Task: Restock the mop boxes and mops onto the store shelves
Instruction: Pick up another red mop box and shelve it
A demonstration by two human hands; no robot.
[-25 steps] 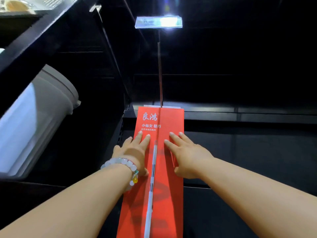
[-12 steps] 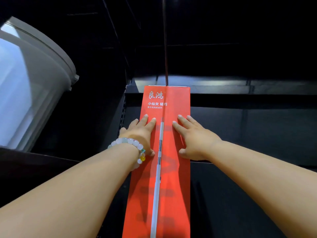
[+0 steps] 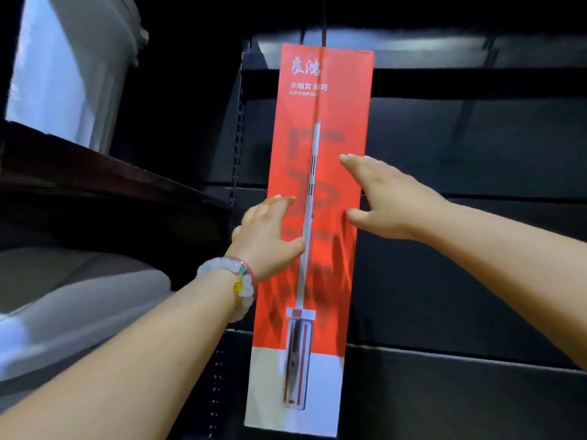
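A tall red mop box with a printed mop and a white band at its foot stands upright against the black store shelves. My left hand, with a bead bracelet on the wrist, lies flat with straight fingers on the box's left half. My right hand has its fingers straight over the box's right edge, higher than the left. Whether the right palm touches the box I cannot tell.
White plastic bins sit on the dark shelves at the left, one at the top and one lower down. A perforated shelf upright runs just left of the box. Black shelf boards stretch to the right.
The view has tilted down, so the whole box now shows. Both hands have slid down the box face from near its top to its middle, and the right hand has shifted toward the right edge.
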